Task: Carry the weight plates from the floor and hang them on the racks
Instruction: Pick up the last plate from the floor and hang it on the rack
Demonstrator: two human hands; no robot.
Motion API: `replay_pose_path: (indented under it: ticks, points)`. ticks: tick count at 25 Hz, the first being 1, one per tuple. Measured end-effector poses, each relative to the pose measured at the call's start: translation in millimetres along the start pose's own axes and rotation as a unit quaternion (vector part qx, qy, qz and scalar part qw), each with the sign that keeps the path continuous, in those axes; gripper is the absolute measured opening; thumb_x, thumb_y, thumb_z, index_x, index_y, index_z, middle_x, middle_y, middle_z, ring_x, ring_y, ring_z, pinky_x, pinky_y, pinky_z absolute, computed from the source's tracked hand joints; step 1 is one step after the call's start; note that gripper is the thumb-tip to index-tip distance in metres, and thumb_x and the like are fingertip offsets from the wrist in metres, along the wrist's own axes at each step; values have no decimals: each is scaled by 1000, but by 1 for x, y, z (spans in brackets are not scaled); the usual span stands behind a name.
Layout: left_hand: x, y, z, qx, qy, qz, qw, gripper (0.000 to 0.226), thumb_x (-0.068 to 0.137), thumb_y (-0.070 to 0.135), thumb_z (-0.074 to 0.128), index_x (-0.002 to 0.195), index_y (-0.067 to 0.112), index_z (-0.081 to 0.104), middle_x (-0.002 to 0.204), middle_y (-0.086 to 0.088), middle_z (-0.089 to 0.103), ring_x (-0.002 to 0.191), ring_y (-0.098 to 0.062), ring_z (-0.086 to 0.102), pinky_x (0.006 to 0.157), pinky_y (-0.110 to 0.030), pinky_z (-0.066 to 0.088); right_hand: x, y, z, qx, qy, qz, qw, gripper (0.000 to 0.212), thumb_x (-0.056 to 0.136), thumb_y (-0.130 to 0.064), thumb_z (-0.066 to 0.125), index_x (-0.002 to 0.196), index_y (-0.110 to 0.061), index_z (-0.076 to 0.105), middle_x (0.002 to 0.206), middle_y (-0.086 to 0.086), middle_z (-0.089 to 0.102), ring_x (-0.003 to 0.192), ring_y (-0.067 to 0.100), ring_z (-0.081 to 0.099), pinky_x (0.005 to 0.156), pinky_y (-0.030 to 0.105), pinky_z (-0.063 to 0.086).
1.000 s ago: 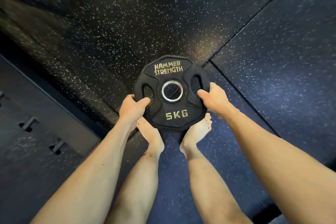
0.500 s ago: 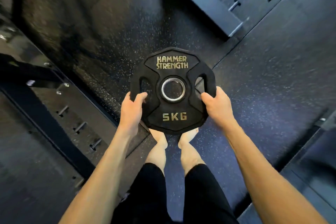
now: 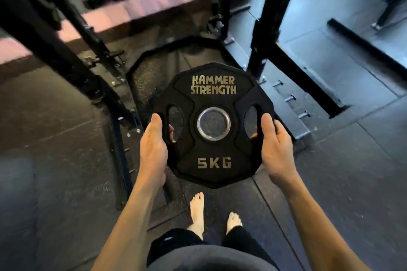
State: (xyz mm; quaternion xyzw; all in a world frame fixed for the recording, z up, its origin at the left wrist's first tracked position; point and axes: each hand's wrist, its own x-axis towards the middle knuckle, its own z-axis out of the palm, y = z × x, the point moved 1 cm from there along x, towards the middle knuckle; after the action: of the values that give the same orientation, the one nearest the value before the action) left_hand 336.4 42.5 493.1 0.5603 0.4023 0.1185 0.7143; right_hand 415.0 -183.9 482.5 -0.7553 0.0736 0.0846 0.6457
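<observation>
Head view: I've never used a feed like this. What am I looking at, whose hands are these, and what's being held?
The camera sits on a person's head, looking forward and down. The left hand and right hand grip opposite sides of a black weight plate marked HAMMER STRENGTH and 5KG, fingers hooked through its side slots, holding it off the floor. Below are the person's bare feet on dark rubber flooring. Ahead stands a black steel rack frame.
</observation>
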Motion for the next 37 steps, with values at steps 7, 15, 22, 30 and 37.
replay_pose_path:
  ticks: [7, 15, 22, 30, 37]
  points:
    - [-106, 2, -82, -78, 189, 82, 975, 43, 97, 58, 45, 81, 34, 77, 80, 12, 76, 74, -7, 72, 59, -18, 56, -41, -39, 42, -34, -225, -74, 971, 45, 82, -73, 44, 73, -33, 64, 68, -9, 65, 64, 2, 60, 66, 30, 48]
    - [-232, -14, -231, -134, 410, 150, 889, 37, 98, 57, 44, 82, 48, 76, 85, 21, 76, 77, 6, 71, 66, -19, 54, -180, -61, 162, -66, -444, -141, 883, 33, 92, -64, 44, 91, -42, 68, 93, -28, 71, 85, -12, 64, 77, 23, 49]
    - [-324, -46, -431, -157, 457, 170, 859, 44, 89, 66, 42, 102, 40, 75, 107, 11, 76, 102, -6, 70, 97, -40, 53, -372, -36, 297, -73, -540, -130, 828, 45, 83, -74, 45, 100, -41, 70, 101, -19, 73, 94, -2, 67, 89, 31, 54]
    - [-358, -42, -627, -171, 498, 180, 831, 47, 81, 73, 45, 100, 42, 75, 105, 11, 76, 98, -5, 71, 89, -37, 54, -527, -32, 449, -98, -570, -137, 804, 60, 74, -84, 40, 81, -31, 68, 69, -11, 69, 69, 8, 64, 67, 34, 47]
    - [-295, 0, -800, -183, 552, 171, 795, 41, 92, 62, 44, 93, 35, 76, 100, 14, 77, 94, -5, 71, 88, -35, 55, -600, -46, 639, -71, -602, -159, 779, 53, 85, -72, 42, 78, -23, 62, 61, -14, 66, 58, -1, 60, 60, 24, 48]
